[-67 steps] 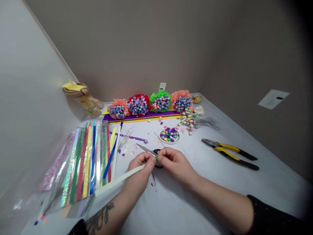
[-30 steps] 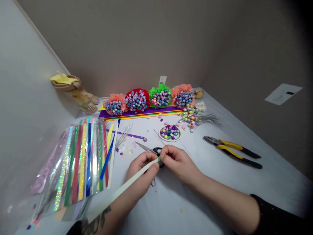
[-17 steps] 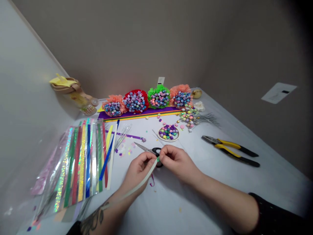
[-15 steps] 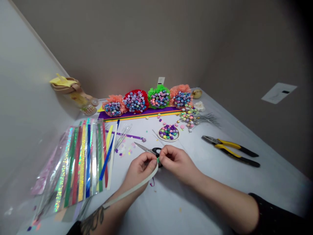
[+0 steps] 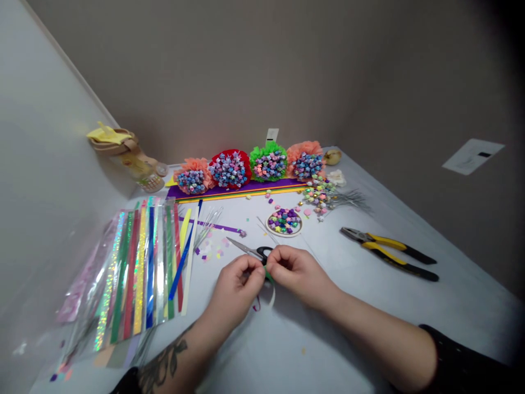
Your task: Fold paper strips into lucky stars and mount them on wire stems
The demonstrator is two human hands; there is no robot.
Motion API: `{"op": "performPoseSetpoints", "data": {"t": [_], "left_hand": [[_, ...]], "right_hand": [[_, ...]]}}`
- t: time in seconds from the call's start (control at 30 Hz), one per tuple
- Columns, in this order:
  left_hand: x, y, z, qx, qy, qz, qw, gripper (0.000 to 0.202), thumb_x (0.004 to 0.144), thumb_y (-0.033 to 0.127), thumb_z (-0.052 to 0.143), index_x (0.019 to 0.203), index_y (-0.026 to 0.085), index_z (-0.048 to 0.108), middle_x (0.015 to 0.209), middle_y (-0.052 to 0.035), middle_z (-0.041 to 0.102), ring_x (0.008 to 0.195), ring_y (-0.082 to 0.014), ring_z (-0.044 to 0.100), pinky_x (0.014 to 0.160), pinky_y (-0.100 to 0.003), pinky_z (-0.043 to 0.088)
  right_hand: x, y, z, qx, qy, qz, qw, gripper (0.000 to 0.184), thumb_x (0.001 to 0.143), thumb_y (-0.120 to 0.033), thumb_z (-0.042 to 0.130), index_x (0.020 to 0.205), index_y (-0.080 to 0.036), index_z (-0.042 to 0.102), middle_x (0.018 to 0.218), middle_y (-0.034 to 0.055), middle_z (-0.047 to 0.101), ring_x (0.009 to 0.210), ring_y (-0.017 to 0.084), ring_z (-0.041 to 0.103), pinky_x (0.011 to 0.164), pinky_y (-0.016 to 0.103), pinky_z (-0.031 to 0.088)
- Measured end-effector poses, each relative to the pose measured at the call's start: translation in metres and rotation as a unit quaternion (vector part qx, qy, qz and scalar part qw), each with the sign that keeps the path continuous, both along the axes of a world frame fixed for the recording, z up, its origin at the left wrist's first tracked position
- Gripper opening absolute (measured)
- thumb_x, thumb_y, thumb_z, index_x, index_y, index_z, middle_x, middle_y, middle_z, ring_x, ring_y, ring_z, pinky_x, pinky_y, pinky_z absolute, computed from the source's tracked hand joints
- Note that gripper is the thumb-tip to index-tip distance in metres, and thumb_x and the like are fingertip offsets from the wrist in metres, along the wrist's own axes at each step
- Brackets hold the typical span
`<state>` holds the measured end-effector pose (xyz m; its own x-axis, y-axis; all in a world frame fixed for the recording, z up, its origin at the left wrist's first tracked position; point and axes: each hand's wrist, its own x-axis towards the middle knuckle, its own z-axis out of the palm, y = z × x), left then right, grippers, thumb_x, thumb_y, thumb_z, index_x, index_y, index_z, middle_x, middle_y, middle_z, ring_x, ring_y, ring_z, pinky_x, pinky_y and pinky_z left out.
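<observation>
My left hand (image 5: 237, 289) and my right hand (image 5: 297, 272) meet over the middle of the table, fingertips pinched together on a thin pale green paper strip (image 5: 270, 283). The strip's folded end sits between both thumbs and forefingers, and a short loop of it curls down below them. Black-handled scissors (image 5: 251, 251) lie just behind my fingers. A small round dish (image 5: 284, 222) of coloured paper stars is a little further back.
Clear packs of shiny coloured strips (image 5: 139, 268) lie at the left. Four tissue bouquets filled with paper stars (image 5: 250, 167) line the back wall on purple card. Yellow-handled pliers (image 5: 389, 253) lie at the right. Loose stars and thin wires (image 5: 332, 200) are scattered behind the dish.
The long tail of the strip that ran down across my left forearm has been drawn in; only a short curl shows below my fingers. Both hands stayed in place.
</observation>
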<state>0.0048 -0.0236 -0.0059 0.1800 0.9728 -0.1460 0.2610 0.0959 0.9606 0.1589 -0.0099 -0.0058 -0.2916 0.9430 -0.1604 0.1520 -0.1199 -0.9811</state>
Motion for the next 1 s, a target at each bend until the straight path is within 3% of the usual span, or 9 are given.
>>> {"op": "performPoseSetpoints", "data": {"t": [0.23,0.37,0.63,1.0], "left_hand": [[-0.0024,0.0013,0.0009,0.047,0.019,0.043,0.998,0.014,0.080,0.025,0.051,0.069,0.017,0.053,0.065,0.0026,0.053,0.061,-0.0108,0.049,0.058,-0.020,0.040],[-0.0021,0.0009,0.0028,0.057,0.039,0.043,0.997,0.013,0.078,0.024,0.051,0.067,0.016,0.053,0.065,0.0013,0.055,0.061,-0.0116,0.051,0.056,-0.020,0.040],[-0.0048,0.0012,0.0048,0.082,0.059,0.013,0.995,0.015,0.080,0.025,0.051,0.070,0.016,0.057,0.069,-0.0009,0.059,0.065,-0.0132,0.055,0.060,-0.022,0.044],[-0.0088,0.0046,0.0049,0.149,0.160,-0.025,0.976,0.019,0.083,0.023,0.048,0.067,0.018,0.056,0.068,-0.0005,0.058,0.066,-0.0138,0.055,0.061,-0.023,0.041]], "right_hand": [[0.0016,0.0039,-0.0024,-0.061,0.094,0.022,0.993,0.032,0.080,-0.046,0.053,0.075,-0.014,0.057,0.060,-0.0028,0.046,0.052,0.008,0.037,0.049,0.021,0.030],[0.0004,0.0024,-0.0048,-0.045,0.074,0.028,0.996,0.023,0.072,-0.036,0.064,0.073,-0.015,0.055,0.062,-0.0029,0.049,0.056,0.009,0.041,0.054,0.022,0.033],[-0.0004,0.0009,-0.0029,-0.015,-0.006,0.054,0.998,0.009,0.070,-0.023,0.056,0.065,-0.015,0.054,0.057,-0.0048,0.045,0.053,0.008,0.038,0.051,0.021,0.031],[0.0031,0.0024,0.0004,0.072,-0.095,0.017,0.993,0.009,0.073,-0.021,0.059,0.068,-0.017,0.065,0.068,0.0009,0.063,0.065,0.013,0.055,0.062,0.023,0.041]]}}
